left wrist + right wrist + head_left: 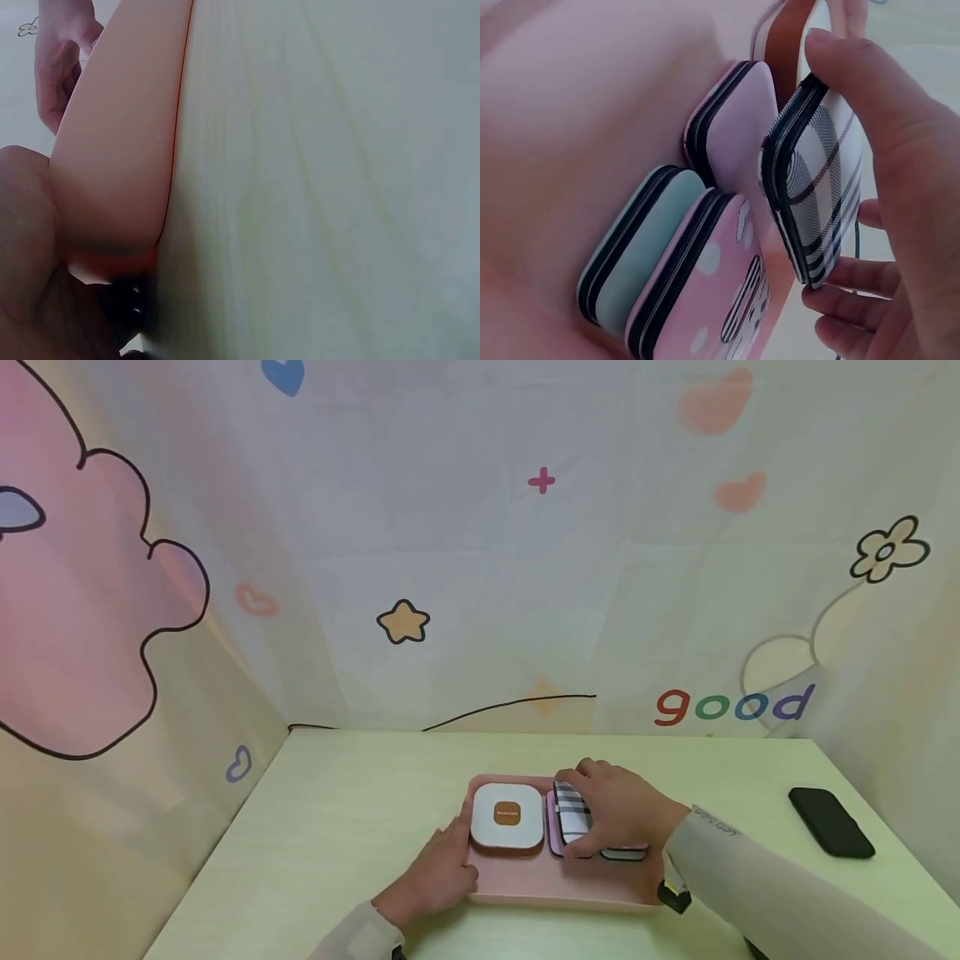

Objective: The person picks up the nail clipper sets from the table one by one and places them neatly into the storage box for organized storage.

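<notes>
My right hand point(622, 810) grips a plaid square case point(817, 187) by its edges, thumb on one side and fingers on the other. The case is black-edged and tilted just over a plain pink-lilac case point(739, 127). Beside that, a mint case point(641, 251) and a pink patterned case point(705, 289) overlap in the pink tray point(528, 883). At the tray's left end sits a white rounded square box point(487, 831) with a brown label. My left hand point(435, 875) holds the tray's front left corner; some of its fingers are hidden in the left wrist view.
A black phone-like slab point(831, 822) lies on the right of the pale wooden table point(330, 810). Behind and at the sides hangs a printed curtain point(480, 568), close to the table's far edge.
</notes>
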Motion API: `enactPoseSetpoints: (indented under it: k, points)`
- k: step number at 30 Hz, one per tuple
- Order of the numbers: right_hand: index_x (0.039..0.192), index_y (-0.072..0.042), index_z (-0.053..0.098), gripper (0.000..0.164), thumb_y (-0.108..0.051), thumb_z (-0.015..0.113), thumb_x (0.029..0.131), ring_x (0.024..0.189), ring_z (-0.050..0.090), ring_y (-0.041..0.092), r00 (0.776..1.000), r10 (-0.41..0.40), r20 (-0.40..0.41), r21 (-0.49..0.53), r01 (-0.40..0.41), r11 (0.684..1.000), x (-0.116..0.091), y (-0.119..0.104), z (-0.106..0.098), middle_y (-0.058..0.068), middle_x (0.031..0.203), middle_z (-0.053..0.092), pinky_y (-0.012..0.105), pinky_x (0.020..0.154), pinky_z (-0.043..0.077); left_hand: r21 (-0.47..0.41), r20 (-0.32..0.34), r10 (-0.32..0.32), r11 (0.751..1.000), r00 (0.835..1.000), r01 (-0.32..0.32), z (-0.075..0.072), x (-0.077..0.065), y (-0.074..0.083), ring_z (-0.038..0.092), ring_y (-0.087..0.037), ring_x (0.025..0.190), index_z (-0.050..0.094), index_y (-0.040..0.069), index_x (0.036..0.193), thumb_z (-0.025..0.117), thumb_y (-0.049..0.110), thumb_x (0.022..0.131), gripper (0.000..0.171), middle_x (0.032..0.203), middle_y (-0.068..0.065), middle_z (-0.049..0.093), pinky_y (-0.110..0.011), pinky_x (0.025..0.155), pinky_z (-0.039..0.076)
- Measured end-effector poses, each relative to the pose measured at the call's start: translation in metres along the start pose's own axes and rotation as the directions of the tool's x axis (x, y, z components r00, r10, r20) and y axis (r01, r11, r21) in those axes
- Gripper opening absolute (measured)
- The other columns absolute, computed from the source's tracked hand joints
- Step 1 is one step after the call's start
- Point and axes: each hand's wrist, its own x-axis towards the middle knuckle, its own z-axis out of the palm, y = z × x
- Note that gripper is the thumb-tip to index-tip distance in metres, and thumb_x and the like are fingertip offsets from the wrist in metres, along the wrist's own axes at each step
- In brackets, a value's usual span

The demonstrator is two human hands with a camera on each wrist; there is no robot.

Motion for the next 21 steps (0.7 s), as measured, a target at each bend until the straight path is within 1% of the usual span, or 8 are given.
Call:
enactPoseSetpoints:
  k: [4,7,9,11,14,17,19,21]
  points:
    - [0.141,-0.024,0.049,0.097,-0.075,0.076,0.063,0.089,0.051,0.014,1.0,0.0,-0.001,-0.028,0.0,1.0,0.005,-0.001,0.005,-0.004,0.108,0.053,0.037,0.083,0.05,0.003,0.006,0.001,1.0,1.0,-0.001,-0.001,0.0,0.001,0.023,-0.037,0.151,-0.001,0.0,0.16,0.054,0.009,0.081,0.096,0.165,-0.018,0.019,-0.064,0.118,0.018]
    - [0.141,-0.023,0.049,0.099,-0.078,0.074,0.062,0.089,0.05,0.014,1.0,-0.005,0.001,-0.082,0.005,0.997,0.008,0.0,0.01,-0.003,0.107,0.053,0.037,0.083,0.05,0.005,0.007,-0.009,1.0,1.0,0.009,-0.001,0.0,0.002,0.022,-0.037,0.151,-0.001,0.001,0.16,0.054,0.01,0.082,0.096,0.165,-0.018,0.02,-0.063,0.119,0.017]
    - [0.14,-0.024,0.05,0.098,-0.078,0.074,0.062,0.09,0.05,0.015,1.0,-0.008,0.002,-0.102,0.008,0.995,0.009,0.0,0.013,-0.002,0.106,0.054,0.038,0.084,0.05,0.009,0.005,-0.012,1.0,1.0,0.012,0.0,-0.001,0.001,0.023,-0.037,0.151,-0.001,0.001,0.16,0.055,0.01,0.081,0.097,0.164,-0.019,0.022,-0.062,0.119,0.017]
    - [0.139,-0.024,0.05,0.099,-0.079,0.074,0.061,0.091,0.05,0.015,1.0,-0.012,0.005,-0.123,0.013,0.992,0.01,-0.001,0.014,-0.003,0.106,0.054,0.039,0.086,0.05,0.015,0.004,-0.018,1.0,1.0,0.017,0.0,-0.001,0.001,0.023,-0.037,0.151,0.0,0.001,0.16,0.056,0.011,0.082,0.096,0.163,-0.02,0.024,-0.062,0.12,0.017]
    - [0.139,-0.025,0.05,0.101,-0.082,0.073,0.059,0.094,0.05,0.015,1.0,-0.008,0.012,-0.128,0.01,0.992,0.01,-0.004,0.013,-0.003,0.106,0.054,0.041,0.092,0.049,0.031,0.005,-0.026,0.999,1.0,0.026,0.001,0.0,0.0,0.025,-0.038,0.151,0.001,0.002,0.16,0.056,0.013,0.083,0.095,0.162,-0.021,0.026,-0.06,0.12,0.018]
    - [0.14,-0.023,0.05,0.104,-0.084,0.073,0.059,0.098,0.051,0.017,1.0,0.001,0.024,-0.139,0.002,0.99,0.01,-0.008,0.012,-0.001,0.109,0.055,0.043,0.095,0.049,0.04,0.002,-0.028,0.999,1.0,0.028,0.002,0.0,-0.001,0.026,-0.038,0.15,0.002,0.001,0.16,0.057,0.014,0.084,0.095,0.162,-0.021,0.028,-0.06,0.12,0.019]
    - [0.143,-0.022,0.048,0.106,-0.084,0.072,0.06,0.102,0.051,0.019,0.999,0.014,0.035,-0.16,-0.008,0.987,0.01,-0.01,0.012,0.0,0.113,0.055,0.044,0.093,0.05,0.042,0.003,-0.034,0.999,0.999,0.034,0.002,0.0,-0.001,0.025,-0.036,0.151,0.002,0.002,0.161,0.056,0.014,0.084,0.095,0.162,-0.02,0.027,-0.058,0.12,0.019]
    - [0.145,-0.024,0.047,0.105,-0.083,0.071,0.062,0.105,0.052,0.02,0.999,0.026,0.042,-0.179,-0.018,0.984,0.011,-0.012,0.013,0.0,0.117,0.055,0.045,0.088,0.052,0.043,0.0,-0.032,0.999,1.0,0.032,0.002,0.0,-0.001,0.025,-0.037,0.15,0.002,0.002,0.161,0.056,0.014,0.083,0.095,0.162,-0.021,0.028,-0.059,0.12,0.019]
